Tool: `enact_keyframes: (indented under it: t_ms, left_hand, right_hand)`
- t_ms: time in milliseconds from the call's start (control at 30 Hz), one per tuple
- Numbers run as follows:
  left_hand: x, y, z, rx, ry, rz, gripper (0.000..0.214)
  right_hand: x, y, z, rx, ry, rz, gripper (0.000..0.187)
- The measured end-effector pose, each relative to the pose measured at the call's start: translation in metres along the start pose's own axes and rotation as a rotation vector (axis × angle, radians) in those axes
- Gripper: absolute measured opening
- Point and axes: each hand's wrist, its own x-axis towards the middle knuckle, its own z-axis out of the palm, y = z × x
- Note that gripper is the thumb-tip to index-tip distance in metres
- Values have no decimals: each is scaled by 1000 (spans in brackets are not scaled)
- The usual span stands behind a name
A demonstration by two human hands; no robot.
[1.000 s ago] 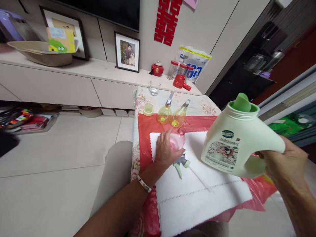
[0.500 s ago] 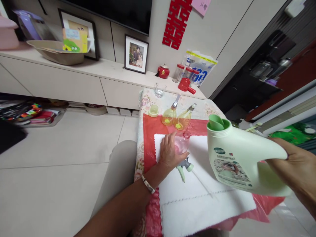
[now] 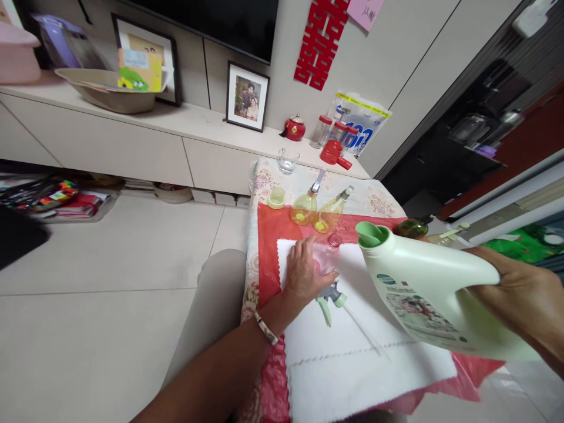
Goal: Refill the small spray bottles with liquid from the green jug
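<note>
My left hand point(image 3: 304, 267) is wrapped round a clear pink bottle point(image 3: 326, 258) whose neck is uncapped. In my right hand point(image 3: 515, 288) is the handle of a large pale-green jug point(image 3: 423, 288), tilted so that its open mouth with a green spout faces the pink bottle. The jug's mouth and the bottle's neck are apart, and no liquid shows between them. Just below my left hand, a grey and green spray trigger point(image 3: 332, 298) with a long thin tube lies on a white cloth point(image 3: 352, 376). A pale-green cap point(image 3: 276, 198) rests beyond my left hand.
Two yellow spray bottles point(image 3: 304, 208) stand behind the pink bottle. A glass cup point(image 3: 288, 161) is at the table's far edge. Red sheeting point(image 3: 268, 258) lies under the cloth. A dark-green bottle point(image 3: 410, 227) is partly hidden behind the jug. The low cabinet point(image 3: 198, 126) holds framed photos and jars.
My right hand has brought the jug a little left, towards the pink bottle, and tilted it further. My left hand keeps its hold on the bottle.
</note>
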Motion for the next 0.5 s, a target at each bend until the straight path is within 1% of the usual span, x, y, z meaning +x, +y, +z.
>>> enact_keyframes:
  t_ms: [200,367,500]
  left_hand:
    - [1,3,-4,-10,-54,-36,90]
    - [1,2,-2,-7,-51,-34,92]
    - [1,0,-1,-6,-38,-24,93]
  right_hand:
    - [3,-4,-1,-50,-94,7,62]
    - [7,-4,-4,-110,-97,-15,64]
    - [8,-8,-6,-163,-110,-35,64]
